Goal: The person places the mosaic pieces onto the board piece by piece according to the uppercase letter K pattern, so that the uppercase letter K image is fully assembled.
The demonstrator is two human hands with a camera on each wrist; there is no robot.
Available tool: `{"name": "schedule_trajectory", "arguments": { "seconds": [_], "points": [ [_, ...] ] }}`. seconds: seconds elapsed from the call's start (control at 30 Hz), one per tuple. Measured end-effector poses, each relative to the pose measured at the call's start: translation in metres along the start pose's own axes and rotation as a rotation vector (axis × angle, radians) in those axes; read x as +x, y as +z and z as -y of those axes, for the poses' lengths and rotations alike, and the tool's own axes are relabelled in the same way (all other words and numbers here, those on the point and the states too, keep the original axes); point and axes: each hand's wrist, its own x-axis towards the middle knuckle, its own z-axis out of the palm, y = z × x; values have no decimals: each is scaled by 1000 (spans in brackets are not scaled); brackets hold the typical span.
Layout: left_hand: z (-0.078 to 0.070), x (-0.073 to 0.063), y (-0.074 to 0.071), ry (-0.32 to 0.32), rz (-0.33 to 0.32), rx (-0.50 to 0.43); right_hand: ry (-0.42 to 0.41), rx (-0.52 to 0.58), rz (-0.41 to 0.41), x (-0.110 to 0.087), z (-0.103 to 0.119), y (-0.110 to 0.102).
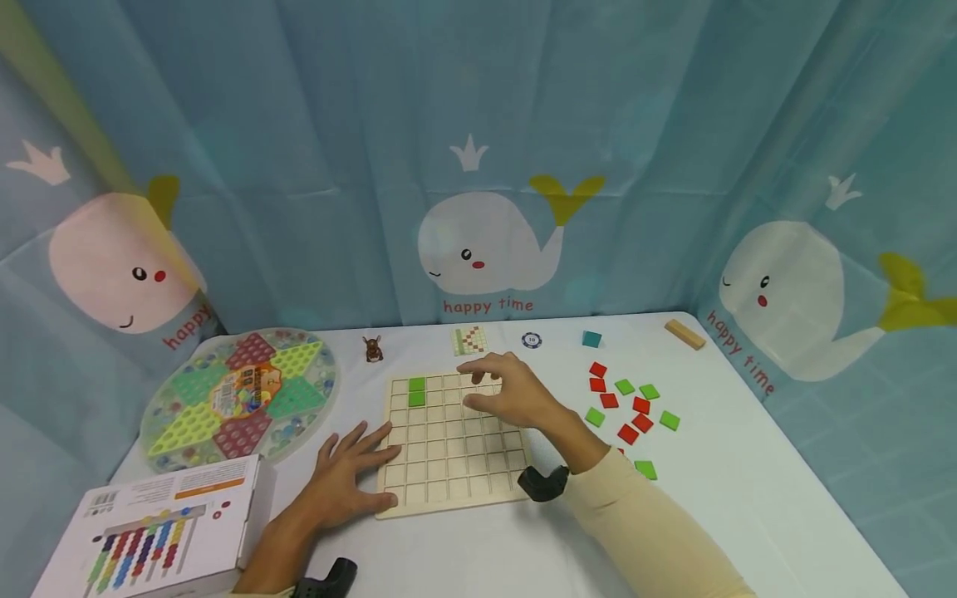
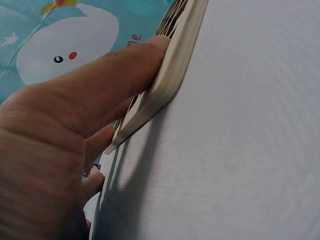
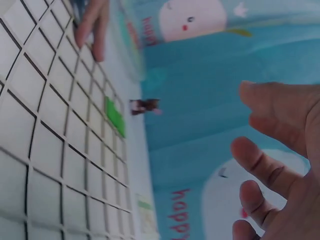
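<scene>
Right grip [image 1: 508,390] over gridded wooden board [image 1: 449,444]

"happy time" in red on the whale curtain [image 1: 478,249], seemingly "10" on the poker chip [image 1: 532,340]

left hand [image 1: 345,480]: flat, fingers spread | right hand [image 1: 508,390]: raised, fingers loosely curled, holding nothing
</scene>
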Motion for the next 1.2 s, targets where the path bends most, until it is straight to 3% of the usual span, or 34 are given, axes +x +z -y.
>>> {"name": "schedule_trajectory", "arguments": {
  "seconds": [0.23,0.47,0.73,0.9,1.2],
  "points": [
    [2,0,3,2,-14,-3,-5,-24,-35,-39,11,-35],
    [0,1,2,-16,-1,-7,-11,-15,-91,-84,6,-66],
    [-1,1,1,-3,-11,8,95,-69,-92,-131,-15,-98],
    [-2,1,0,-9,-2,6,111,-113,-78,-151,-35,-111],
    [-2,1,0,-10,-10,2,215,-141,22,-185,-73,-121]
  ]
}}
